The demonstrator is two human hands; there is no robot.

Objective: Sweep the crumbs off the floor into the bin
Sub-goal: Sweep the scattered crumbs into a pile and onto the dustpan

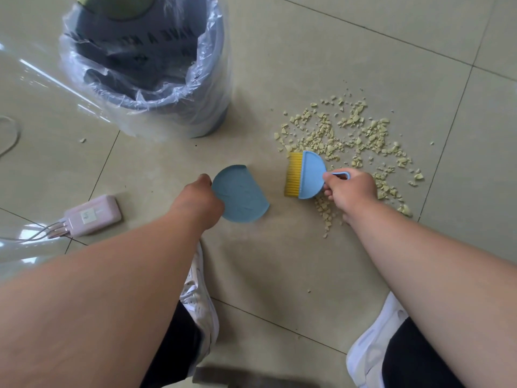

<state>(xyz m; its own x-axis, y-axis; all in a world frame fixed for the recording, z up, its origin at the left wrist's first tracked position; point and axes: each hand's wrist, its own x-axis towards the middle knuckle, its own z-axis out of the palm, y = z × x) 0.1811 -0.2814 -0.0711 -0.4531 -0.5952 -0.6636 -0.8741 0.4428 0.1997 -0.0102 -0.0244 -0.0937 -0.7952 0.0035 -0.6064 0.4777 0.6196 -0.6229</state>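
Note:
Pale yellow crumbs (349, 135) lie scattered over the tiled floor at the right. My right hand (349, 191) grips the looped handle of a small blue brush (310, 175) whose yellow bristles point left, at the near left edge of the crumbs. My left hand (198, 200) holds a small blue dustpan (240, 194) by its left side, low over the floor, a short gap left of the brush. The blue bin (156, 102), lined with a clear plastic bag, stands beyond the dustpan at the upper left.
A pink power bank (95, 214) with cables plugged in lies on the floor at the left. A clear plastic sheet (36, 79) covers the floor left of the bin. My two white shoes (198, 303) stand at the bottom. A lone crumb (82, 140) lies near the bin.

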